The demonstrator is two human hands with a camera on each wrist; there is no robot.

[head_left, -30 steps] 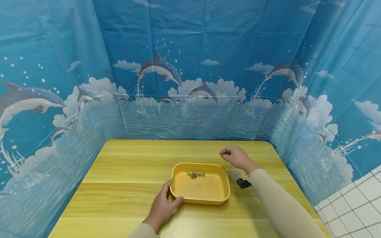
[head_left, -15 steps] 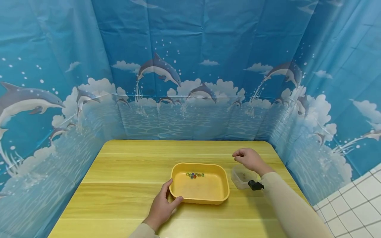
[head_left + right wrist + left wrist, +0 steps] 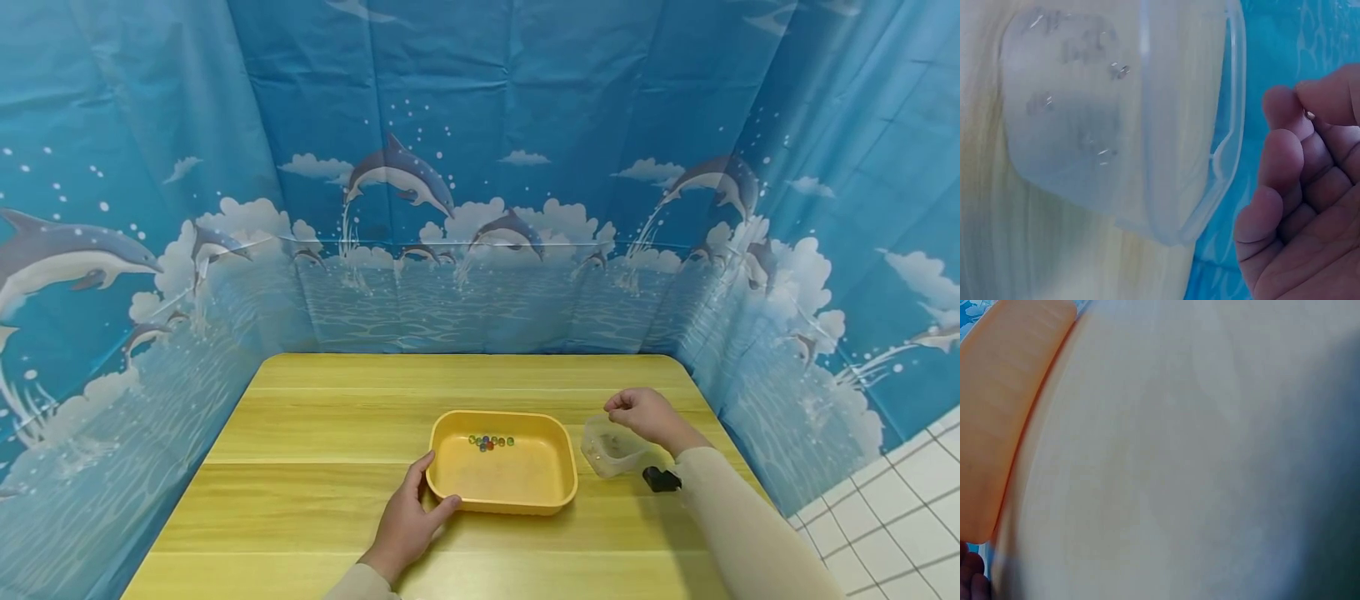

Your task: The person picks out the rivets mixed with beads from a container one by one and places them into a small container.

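Observation:
A yellow plastic tray (image 3: pixel 501 490) stands on the table with several coloured glass marbles (image 3: pixel 488 442) near its back wall. My left hand (image 3: pixel 408 521) holds the tray's front left corner, thumb at the front rim and fingers along the left side; its fingertips (image 3: pixel 971 575) barely show in the left wrist view. My right hand (image 3: pixel 648 417) is over the back right of a clear plastic container (image 3: pixel 600 454), thumb and forefinger together. Between those two fingertips a tiny shiny metal piece (image 3: pixel 1309 115) is pinched, its kind unclear. Several small shiny bits (image 3: pixel 1120 70) lie in the container.
The wooden table (image 3: pixel 322 433) reaches back to a blue dolphin curtain (image 3: pixel 480 300), which also hangs on both sides. A black wrist camera (image 3: pixel 662 479) sits at the right sleeve, beside the clear container. White tiles (image 3: pixel 885 517) show at the right.
My right hand has moved right and toward me, from behind the tray's right end to over the clear container, which it has uncovered. The left hand and tray stay in place.

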